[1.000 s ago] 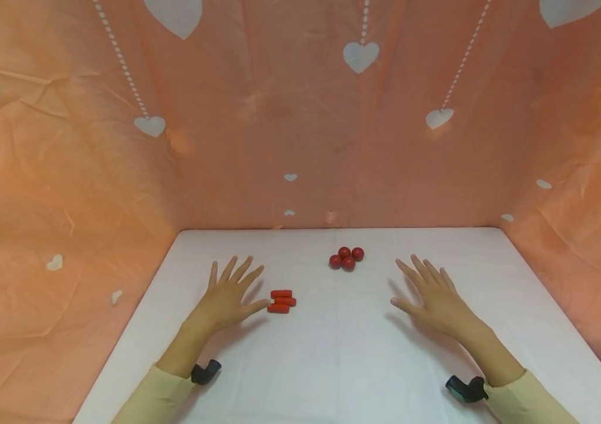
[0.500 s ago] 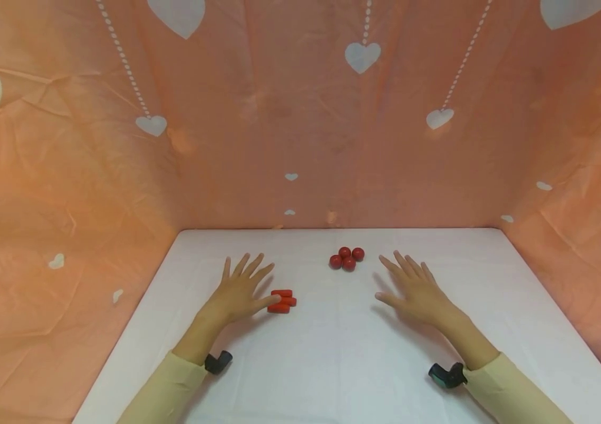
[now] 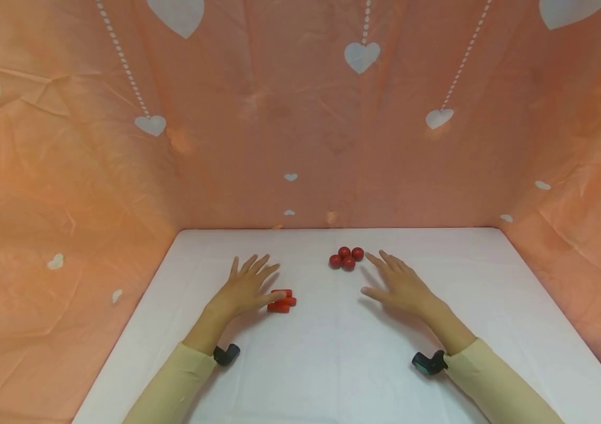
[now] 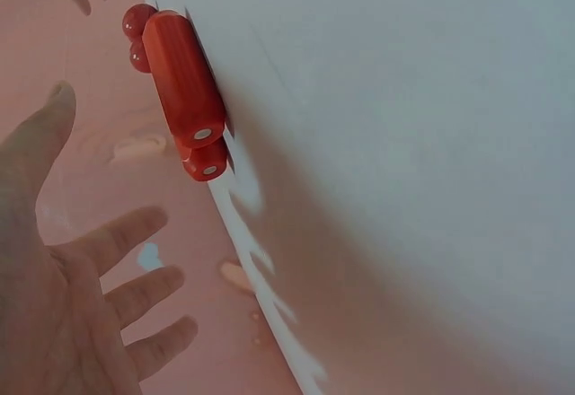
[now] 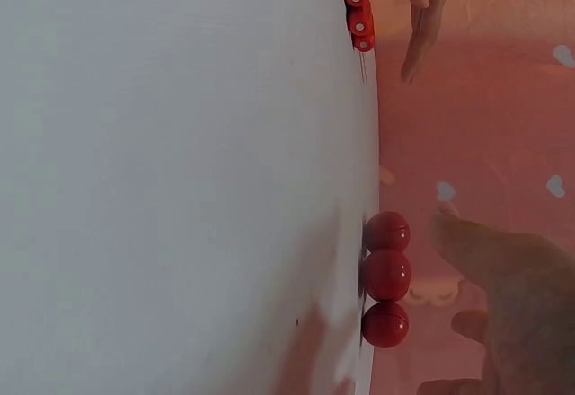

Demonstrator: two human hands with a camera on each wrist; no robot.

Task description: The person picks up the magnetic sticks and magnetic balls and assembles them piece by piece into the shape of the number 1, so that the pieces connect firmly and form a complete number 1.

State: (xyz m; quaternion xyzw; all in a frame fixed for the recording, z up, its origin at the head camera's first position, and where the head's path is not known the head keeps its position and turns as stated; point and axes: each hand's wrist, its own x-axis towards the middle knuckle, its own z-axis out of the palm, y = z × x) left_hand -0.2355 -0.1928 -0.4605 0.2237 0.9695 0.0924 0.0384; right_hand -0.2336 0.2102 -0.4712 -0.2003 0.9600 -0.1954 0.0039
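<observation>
My left hand (image 3: 243, 293) hovers with spread fingers beside three short red cylinders (image 3: 279, 308); its thumb overlaps them in the head view. In the left wrist view, white dots show on the ends of the red cylinders (image 4: 184, 81), and the fingers hold nothing. My right hand (image 3: 405, 290) is also spread, above the table to the right of a cluster of glossy dark red balls (image 3: 349, 264). Its index fingertip lies close to the rightmost ball. From the right wrist, the red balls (image 5: 386, 276) appear in a row in front of the thumb.
A white table (image 3: 326, 365) lies under both hands. Orange cloth (image 3: 258, 135) with white hearts rises behind it and at both sides. Each wrist carries a small black camera, such as the left camera (image 3: 227, 354) by the cuff.
Both hands have moved inward: the left to the right, over the cylinders' edge, and the right to the left, closer to the balls. The cylinders and balls have stayed in place.
</observation>
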